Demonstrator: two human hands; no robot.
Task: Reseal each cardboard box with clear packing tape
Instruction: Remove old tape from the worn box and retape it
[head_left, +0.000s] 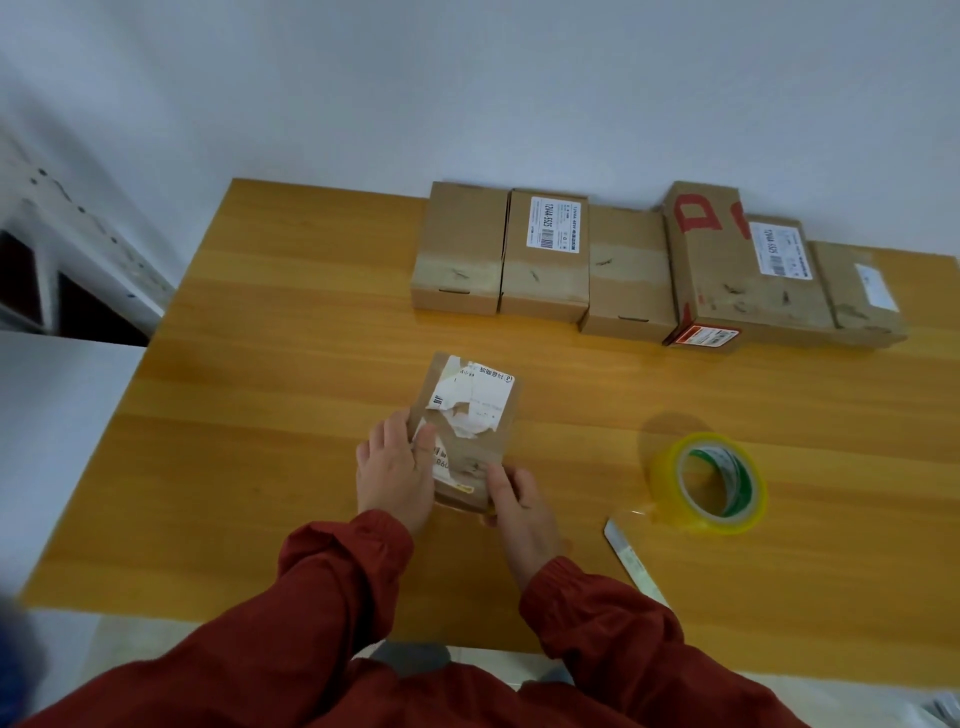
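As I clamp left hand (397, 467) and right hand (514, 501) on the box (470, 415) at frame centre, probably to hold it shut, the tape (709, 483) waits lower right.

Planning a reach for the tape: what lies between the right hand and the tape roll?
Only bare tabletop separates right hand and tape roll in the head view; the cutter lies nearer the person, off that line.

A small box (470, 415) lies on the table (260, 364); a tape roll (709, 480) sits right of it, a knife (631, 564) just before the roll, a row of boxes (545, 260) behind
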